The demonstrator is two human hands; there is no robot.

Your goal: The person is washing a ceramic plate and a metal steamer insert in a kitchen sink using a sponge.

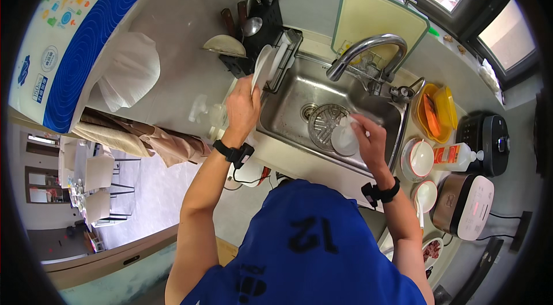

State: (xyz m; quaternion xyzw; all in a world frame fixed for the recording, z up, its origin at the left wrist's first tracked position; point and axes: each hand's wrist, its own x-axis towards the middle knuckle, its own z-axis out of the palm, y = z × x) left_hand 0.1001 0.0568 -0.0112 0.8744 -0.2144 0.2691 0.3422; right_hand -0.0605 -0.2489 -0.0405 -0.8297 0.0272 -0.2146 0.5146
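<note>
My left hand (243, 108) grips a white plate (262, 67) by its near edge. The plate stands on edge at the dish rack (287, 65), beside other white dishware. My right hand (370, 136) is over the stainless-steel sink (283, 108), pinching a crumpled white piece (345, 138), cloth or paper towel. Below that piece, a round perforated metal steamer plate (324, 121) lies on the sink floor, partly covered by it. Beside it is the drain (309, 110). The chrome faucet (367, 46) arches over the basin's far side.
A black utensil holder (268, 24) and green-edged cutting board (367, 20) stand behind. Along the right counter are a yellow basket (419, 110), bowls (422, 158), a bottle (462, 157) and a rice cooker (462, 205). A paper-towel pack (82, 46) hangs at left.
</note>
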